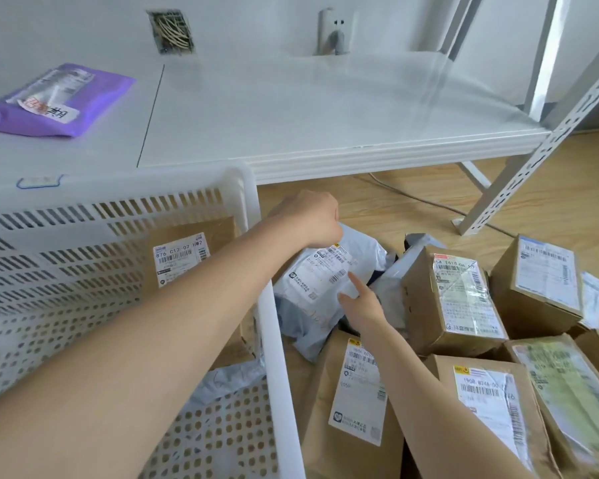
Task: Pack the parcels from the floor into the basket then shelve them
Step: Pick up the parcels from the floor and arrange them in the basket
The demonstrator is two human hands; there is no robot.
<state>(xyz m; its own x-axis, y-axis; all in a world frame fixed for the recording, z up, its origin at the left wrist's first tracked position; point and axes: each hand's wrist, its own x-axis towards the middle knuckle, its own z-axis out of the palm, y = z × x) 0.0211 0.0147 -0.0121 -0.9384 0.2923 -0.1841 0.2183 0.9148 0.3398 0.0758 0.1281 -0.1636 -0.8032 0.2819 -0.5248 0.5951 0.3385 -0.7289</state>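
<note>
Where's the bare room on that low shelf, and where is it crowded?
The shelf is bare from the purple mailer rightward to the upright post. The floor pile by the taped carton is crowded; the basket already holds parcels.

A white wall (pixel 256 22) runs across the back, and set into it there's an open hole (pixel 171 31) stuffed with pale wires. Right of that hole on the same wall, a white socket (pixel 332 29) with a grey plug in it. Below the wall, a wooden floor (pixel 412 188), and a grey cable (pixel 426 202) snakes across those boards.
</note>
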